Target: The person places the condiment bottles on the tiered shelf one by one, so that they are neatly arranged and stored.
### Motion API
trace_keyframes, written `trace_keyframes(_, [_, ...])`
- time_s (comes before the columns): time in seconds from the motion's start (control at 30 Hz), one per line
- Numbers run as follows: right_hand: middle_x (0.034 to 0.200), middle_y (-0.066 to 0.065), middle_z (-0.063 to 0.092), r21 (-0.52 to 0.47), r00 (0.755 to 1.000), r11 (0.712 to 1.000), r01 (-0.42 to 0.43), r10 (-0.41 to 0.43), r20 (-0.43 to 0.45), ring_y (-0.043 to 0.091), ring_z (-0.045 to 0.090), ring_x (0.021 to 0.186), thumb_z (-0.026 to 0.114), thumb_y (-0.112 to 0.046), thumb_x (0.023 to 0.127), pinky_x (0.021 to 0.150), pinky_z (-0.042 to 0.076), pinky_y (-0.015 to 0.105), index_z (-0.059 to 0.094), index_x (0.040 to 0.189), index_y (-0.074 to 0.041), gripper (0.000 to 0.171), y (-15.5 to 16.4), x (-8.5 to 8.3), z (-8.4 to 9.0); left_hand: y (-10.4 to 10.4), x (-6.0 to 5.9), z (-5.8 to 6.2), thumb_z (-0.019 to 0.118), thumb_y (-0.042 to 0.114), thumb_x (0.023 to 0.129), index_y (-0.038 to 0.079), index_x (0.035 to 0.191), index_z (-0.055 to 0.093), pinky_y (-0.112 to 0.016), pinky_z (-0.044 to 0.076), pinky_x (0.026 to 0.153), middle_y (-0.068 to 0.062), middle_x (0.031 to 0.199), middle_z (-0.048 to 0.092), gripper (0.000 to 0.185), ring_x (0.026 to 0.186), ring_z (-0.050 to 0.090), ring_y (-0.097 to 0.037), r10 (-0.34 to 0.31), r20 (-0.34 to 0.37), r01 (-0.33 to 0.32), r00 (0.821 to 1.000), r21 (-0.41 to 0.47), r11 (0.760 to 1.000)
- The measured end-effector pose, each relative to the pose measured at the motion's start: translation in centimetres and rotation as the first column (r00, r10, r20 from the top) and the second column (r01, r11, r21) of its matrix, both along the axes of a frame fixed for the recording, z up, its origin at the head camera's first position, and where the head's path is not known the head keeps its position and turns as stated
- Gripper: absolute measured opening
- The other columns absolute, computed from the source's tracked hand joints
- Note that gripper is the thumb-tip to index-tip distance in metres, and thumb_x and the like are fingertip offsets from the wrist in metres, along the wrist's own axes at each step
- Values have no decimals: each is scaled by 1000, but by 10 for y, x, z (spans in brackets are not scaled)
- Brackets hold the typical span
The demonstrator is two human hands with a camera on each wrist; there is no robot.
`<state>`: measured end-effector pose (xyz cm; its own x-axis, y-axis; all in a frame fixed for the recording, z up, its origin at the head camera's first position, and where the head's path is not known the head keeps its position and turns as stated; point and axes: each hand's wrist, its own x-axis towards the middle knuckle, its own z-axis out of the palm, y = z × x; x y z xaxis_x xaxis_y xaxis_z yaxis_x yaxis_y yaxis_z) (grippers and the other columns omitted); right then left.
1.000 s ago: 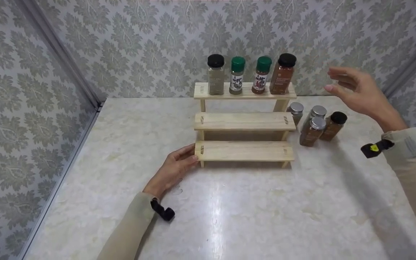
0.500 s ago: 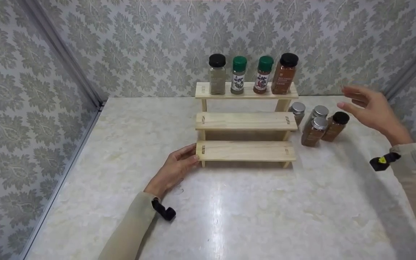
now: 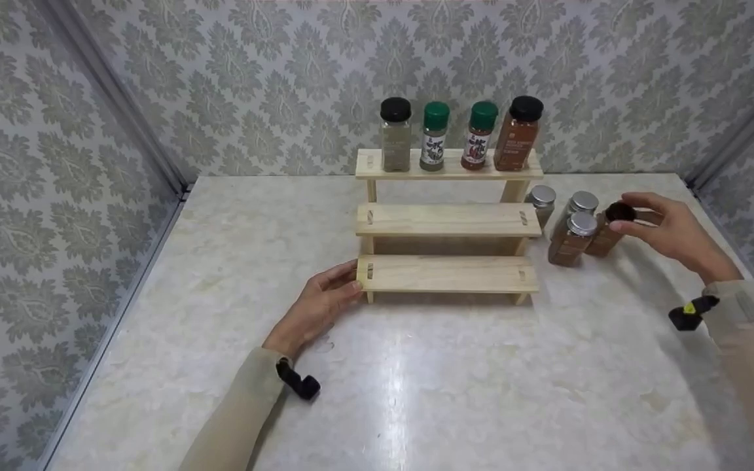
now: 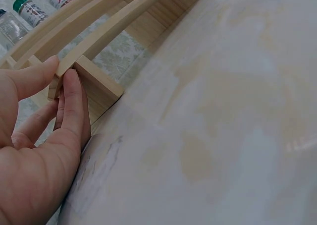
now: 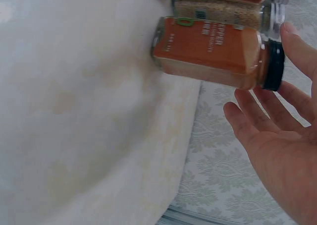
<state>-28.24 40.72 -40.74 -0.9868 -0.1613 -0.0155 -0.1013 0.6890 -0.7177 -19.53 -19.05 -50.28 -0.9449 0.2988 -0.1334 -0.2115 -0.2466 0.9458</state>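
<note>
A three-tier wooden spice rack (image 3: 448, 273) stands on the table. My left hand (image 3: 315, 304) pinches the left end of its lowest shelf; in the left wrist view the thumb (image 4: 39, 79) lies on top and the fingers (image 4: 73, 101) underneath. To the rack's right, my right hand (image 3: 668, 232) is around the black cap of a spice jar (image 3: 603, 239) with orange-brown powder. In the right wrist view, that jar (image 5: 208, 51) stands between thumb and fingers, which look loosely spread; firm contact is not plain. Several silver-capped jars (image 3: 568, 245) stand beside it.
On the top shelf are a black-capped jar of pale powder (image 3: 396, 140), two green-capped bottles (image 3: 433, 144) and a black-capped red jar (image 3: 516, 140). Patterned wall panels (image 3: 272, 91) border the marbled table (image 3: 468, 386) at the back and sides.
My right hand has come down from above the table's back right to the black-capped jar, its fingers now around the cap. My left hand has stayed on the rack.
</note>
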Motion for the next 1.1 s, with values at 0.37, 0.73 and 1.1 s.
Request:
trace_keyframes(0.37, [157,24,46,-20,998,1000,18,-19,-55,52,43,147,67,-37,107,84,48,0,42,161,0,70,0,4,-14,1,0,-3,64,3,106,2,164,38,-29,55,109,-21,161,46,64,135,60,-22,-21,-13,21,1000,18,1000])
trace_keyframes(0.73, [153,14,53,-33,978,998,62,-68,-196,-8,57,127,67,-34,107,85,43,-1,47,160,-5,64,-2,7,7,0,-1,-1,65,3,106,1,164,39,-29,56,108,-22,159,47,63,133,61,-23,0,-2,0,1000,-9,1000])
trace_keyframes(1.1, [126,-27,56,-128,927,991,39,-84,-366,-16,52,114,68,-15,106,91,45,1,56,153,-2,50,-10,21,44,0,-1,-1,67,4,105,2,164,39,-29,56,106,-20,158,48,65,131,62,-21,-12,-5,12,1000,5,1000])
